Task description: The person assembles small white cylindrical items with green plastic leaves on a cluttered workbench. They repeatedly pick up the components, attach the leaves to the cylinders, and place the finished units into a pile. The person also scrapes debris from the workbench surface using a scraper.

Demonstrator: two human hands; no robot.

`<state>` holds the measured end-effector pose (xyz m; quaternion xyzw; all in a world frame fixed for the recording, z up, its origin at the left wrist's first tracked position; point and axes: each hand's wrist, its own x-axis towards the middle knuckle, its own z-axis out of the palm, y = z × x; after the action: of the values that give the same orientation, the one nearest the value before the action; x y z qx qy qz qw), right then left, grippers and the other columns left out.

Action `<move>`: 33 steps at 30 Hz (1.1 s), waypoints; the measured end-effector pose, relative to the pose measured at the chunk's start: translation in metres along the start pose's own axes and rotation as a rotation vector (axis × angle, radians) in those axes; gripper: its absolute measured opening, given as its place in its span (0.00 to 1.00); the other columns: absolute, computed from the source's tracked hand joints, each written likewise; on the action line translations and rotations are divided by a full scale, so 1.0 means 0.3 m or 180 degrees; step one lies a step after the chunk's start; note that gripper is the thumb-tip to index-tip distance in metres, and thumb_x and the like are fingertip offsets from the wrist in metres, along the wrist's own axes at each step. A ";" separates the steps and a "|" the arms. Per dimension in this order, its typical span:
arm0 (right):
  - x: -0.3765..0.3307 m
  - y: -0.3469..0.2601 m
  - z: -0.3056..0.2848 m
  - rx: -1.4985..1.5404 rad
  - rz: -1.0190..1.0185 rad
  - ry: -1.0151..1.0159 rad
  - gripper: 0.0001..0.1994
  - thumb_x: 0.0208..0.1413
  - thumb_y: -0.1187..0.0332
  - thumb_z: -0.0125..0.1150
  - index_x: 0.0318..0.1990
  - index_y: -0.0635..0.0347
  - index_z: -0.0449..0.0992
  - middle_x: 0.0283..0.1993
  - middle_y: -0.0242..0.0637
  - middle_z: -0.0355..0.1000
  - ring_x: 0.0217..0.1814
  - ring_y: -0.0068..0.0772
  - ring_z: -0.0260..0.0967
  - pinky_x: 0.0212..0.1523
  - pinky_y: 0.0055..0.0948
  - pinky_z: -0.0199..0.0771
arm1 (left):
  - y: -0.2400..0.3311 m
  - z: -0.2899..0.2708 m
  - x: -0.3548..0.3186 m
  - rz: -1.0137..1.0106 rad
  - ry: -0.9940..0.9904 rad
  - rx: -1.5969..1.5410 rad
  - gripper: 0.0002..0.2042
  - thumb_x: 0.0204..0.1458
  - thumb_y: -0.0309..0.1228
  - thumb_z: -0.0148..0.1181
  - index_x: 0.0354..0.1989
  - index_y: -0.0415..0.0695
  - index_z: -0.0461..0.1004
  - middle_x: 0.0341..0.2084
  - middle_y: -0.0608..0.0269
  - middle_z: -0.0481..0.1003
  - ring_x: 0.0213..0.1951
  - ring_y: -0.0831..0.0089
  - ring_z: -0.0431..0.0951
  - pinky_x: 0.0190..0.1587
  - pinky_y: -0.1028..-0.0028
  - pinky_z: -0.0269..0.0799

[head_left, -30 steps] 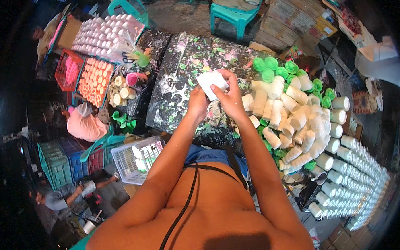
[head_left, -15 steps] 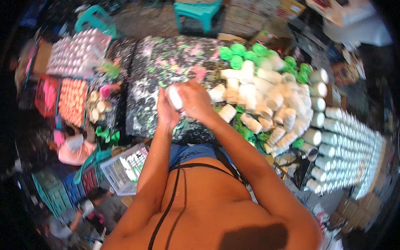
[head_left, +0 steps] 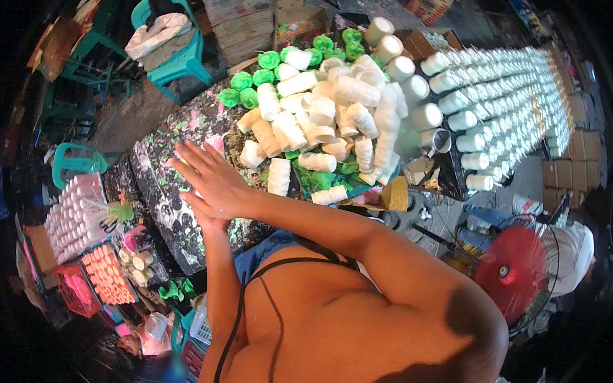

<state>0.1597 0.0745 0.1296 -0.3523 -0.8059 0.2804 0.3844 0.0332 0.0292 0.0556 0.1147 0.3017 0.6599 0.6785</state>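
My right hand (head_left: pixel 218 184) lies across the top of my left hand (head_left: pixel 211 219), its fingers stretched out and spread, above the dark work table (head_left: pixel 175 216) smeared with white, pink and green. The right hand covers most of the left, and the left fingers are hidden. Anything between the palms is out of sight. Just beyond my right hand sits a heap of cream-white ridged tubes (head_left: pixel 357 91), some showing hollow ends. The closest of them is an upright tube (head_left: pixel 278 176). Bright green crumpled pieces (head_left: pixel 264 77) line the heap's far left side.
Rows of white cylinders (head_left: pixel 470 123) stand at the right. A red fan (head_left: pixel 511 272) is at the lower right. Trays of white pieces (head_left: pixel 80 212) and orange pieces (head_left: pixel 108 275) lie at the left. A teal chair (head_left: pixel 182 63) stands beyond the table.
My view has turned to the right, bringing the fan into sight. The white piece between my hands no longer shows, and my right hand has flattened over the left with fingers spread.
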 end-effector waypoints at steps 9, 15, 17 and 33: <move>-0.159 0.116 0.020 -0.0664 0.0203 0.0105 0.36 0.64 0.47 0.58 0.73 0.62 0.64 0.78 0.60 0.57 0.80 0.61 0.53 0.77 0.59 0.52 | -0.116 -0.032 0.046 -0.0547 0.1265 0.0203 0.27 0.71 0.51 0.38 0.71 0.51 0.66 0.69 0.56 0.69 0.70 0.55 0.68 0.72 0.52 0.64; -0.256 0.119 -0.117 -0.0785 0.0689 -0.0277 0.33 0.58 0.48 0.65 0.67 0.55 0.71 0.58 0.48 0.72 0.58 0.50 0.70 0.60 0.51 0.68 | -0.119 -0.134 0.126 -0.1386 0.0748 -0.0257 0.22 0.65 0.47 0.53 0.59 0.45 0.75 0.54 0.57 0.80 0.54 0.57 0.82 0.58 0.55 0.79; -0.305 0.196 -0.182 -0.0365 0.0792 -0.0235 0.31 0.59 0.49 0.67 0.66 0.54 0.73 0.57 0.49 0.73 0.57 0.50 0.71 0.59 0.48 0.70 | -0.156 -0.076 0.130 -0.1477 0.0700 -0.0169 0.23 0.62 0.45 0.60 0.59 0.44 0.74 0.58 0.51 0.78 0.57 0.54 0.79 0.62 0.55 0.76; -1.139 0.699 -0.844 -0.2241 0.3256 0.1423 0.34 0.57 0.61 0.71 0.68 0.63 0.66 0.64 0.59 0.67 0.66 0.64 0.65 0.66 0.54 0.68 | -0.306 -0.233 0.128 -0.1463 0.2124 0.0288 0.05 0.63 0.35 0.55 0.42 0.50 0.71 0.41 0.64 0.77 0.53 0.61 0.78 0.57 0.49 0.70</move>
<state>0.5963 -0.0228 -0.0277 -0.8452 -0.4812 0.0675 0.2226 0.0677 0.0398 -0.0604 -0.1464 0.5518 0.4781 0.6674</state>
